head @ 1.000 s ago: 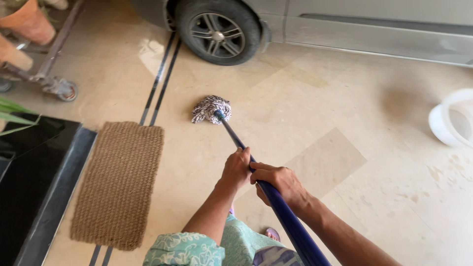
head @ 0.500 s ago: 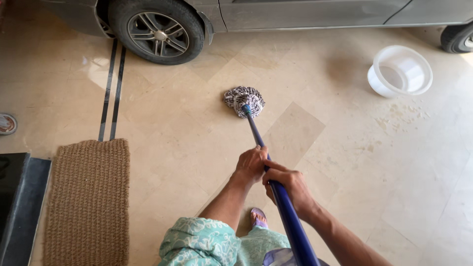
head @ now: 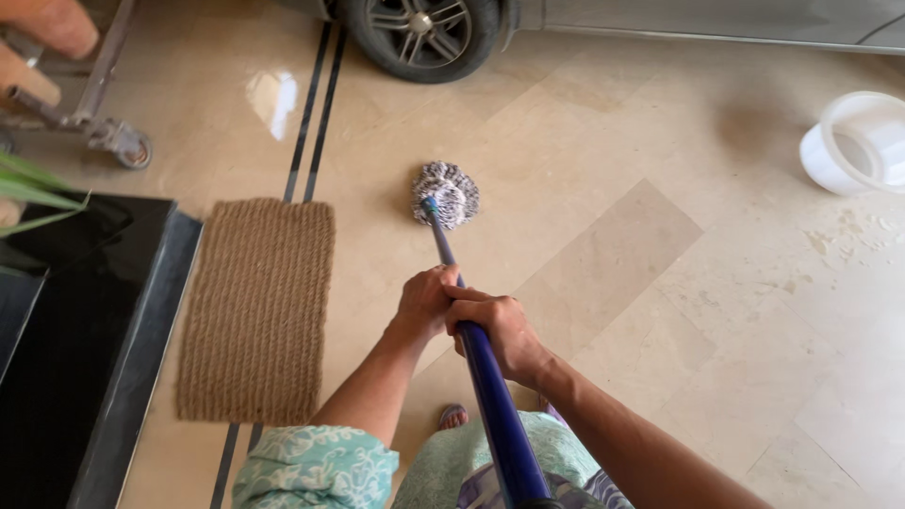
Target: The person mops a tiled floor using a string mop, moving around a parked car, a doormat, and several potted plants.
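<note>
Mopping the Floor by the Car

You held the blue mop handle (head: 481, 377) with both hands near the middle of the frame. Your left hand (head: 424, 303) was higher up the stick, fingers wrapped tight around it. Your right hand (head: 500, 332) sat just below, touching the left one, fingers closed on the stick too. The stringy mop head (head: 445, 193) rested on the tan floor (head: 660, 283), above your hands. A brown mat (head: 255, 311) lay to the left. A car wheel (head: 419, 33) showed at the top. A white tub (head: 853, 141) sat at the upper right.
</note>
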